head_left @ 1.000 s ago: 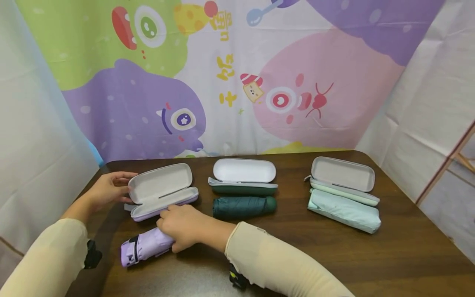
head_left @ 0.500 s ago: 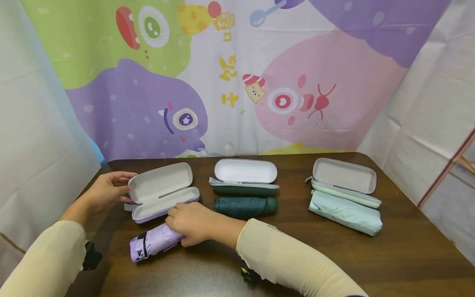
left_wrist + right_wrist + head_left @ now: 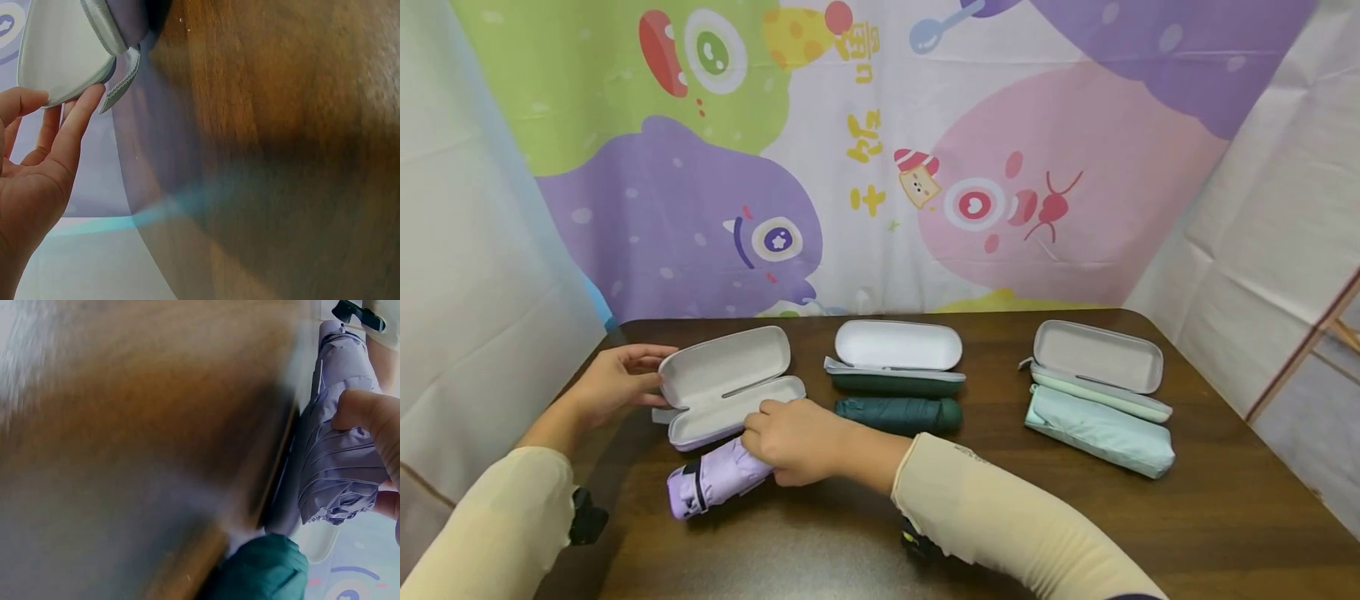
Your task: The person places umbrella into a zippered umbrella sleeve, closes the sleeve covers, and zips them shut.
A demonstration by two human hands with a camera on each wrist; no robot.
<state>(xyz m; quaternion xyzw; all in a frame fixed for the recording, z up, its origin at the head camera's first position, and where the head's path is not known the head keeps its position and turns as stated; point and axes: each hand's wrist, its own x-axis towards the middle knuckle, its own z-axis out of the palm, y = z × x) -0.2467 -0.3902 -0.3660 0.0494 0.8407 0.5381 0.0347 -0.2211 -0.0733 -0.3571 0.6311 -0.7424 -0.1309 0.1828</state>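
My left hand (image 3: 613,385) pinches the left end of the raised lid of a lilac umbrella case (image 3: 726,364), which stands unfolded with its pale grey lining showing. In the left wrist view the thumb lies on the inside of the lid rim and the fingers (image 3: 72,134) are behind it. A folded lilac compact umbrella (image 3: 721,477) with a dark strap is gripped at its right end by my right hand (image 3: 805,439), just in front of the case. The right wrist view shows the thumb across the pleated umbrella fabric (image 3: 340,450).
In the middle, a dark green folded umbrella (image 3: 891,414) lies before its unfolded case (image 3: 897,346). On the right, a mint umbrella (image 3: 1097,433) lies before a matching case (image 3: 1097,358). All are on a brown wooden table (image 3: 1000,517) with a printed curtain (image 3: 850,250) behind.
My right hand has carried the lilac umbrella right and slightly up toward the lilac case. The left hand keeps its hold on the lid. The head view has shifted slightly.
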